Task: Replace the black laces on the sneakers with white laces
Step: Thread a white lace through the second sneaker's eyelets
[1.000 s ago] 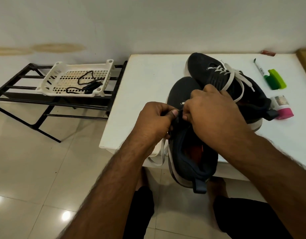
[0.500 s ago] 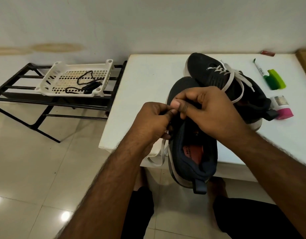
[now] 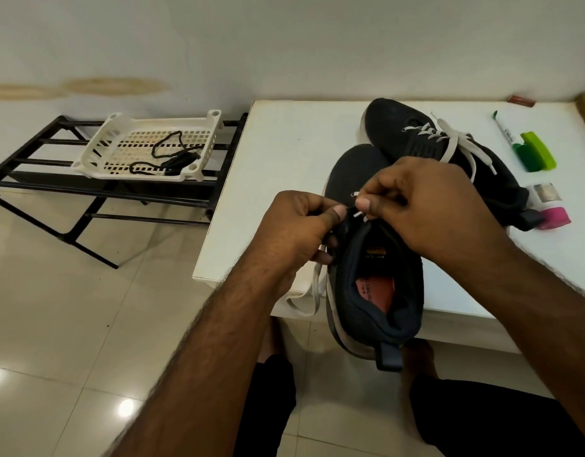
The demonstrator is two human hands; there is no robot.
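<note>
Near sneaker [image 3: 367, 258], bench [image 3: 284, 159] edge: left hand [image 3: 304, 225] grip clamps eyelet flap, right hand [image 3: 426, 206] grip pinches white lace [image 3: 357, 213] tip; feed straight, untwisted, slack eased.

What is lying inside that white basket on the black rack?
Black laces lie tangled in the white basket. How many there are cannot be told.

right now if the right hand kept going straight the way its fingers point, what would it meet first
The right hand points left across the near sneaker, so it would probably meet the left hand first, thumb to thumb; only a short gap shows, though depth is unclear.
</note>
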